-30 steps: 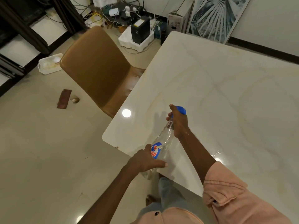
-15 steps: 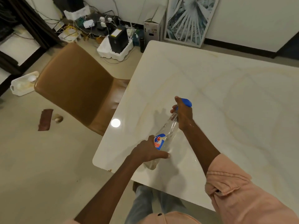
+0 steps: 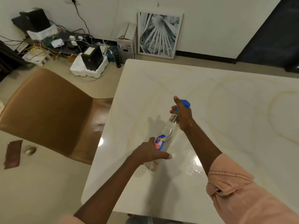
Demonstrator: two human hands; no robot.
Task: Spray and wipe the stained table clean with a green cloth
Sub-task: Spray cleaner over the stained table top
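The right hand [image 3: 183, 115] covers most of the spray bottle's blue head [image 3: 185, 103], so its trigger is hidden. The desk [image 3: 234, 110] runs off the right edge. Small print on the bottle's label [image 3: 159, 142] is unreadable.

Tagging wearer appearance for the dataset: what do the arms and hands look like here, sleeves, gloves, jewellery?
Both hands are bare: the left hand and right hand show no gloves, rings or watch. The forearms are uncovered. The right arm has a pale pink sleeve rolled up near the elbow, with a stitched cuff folded over. A sliver of the same pink fabric shows at the left arm's lower edge.
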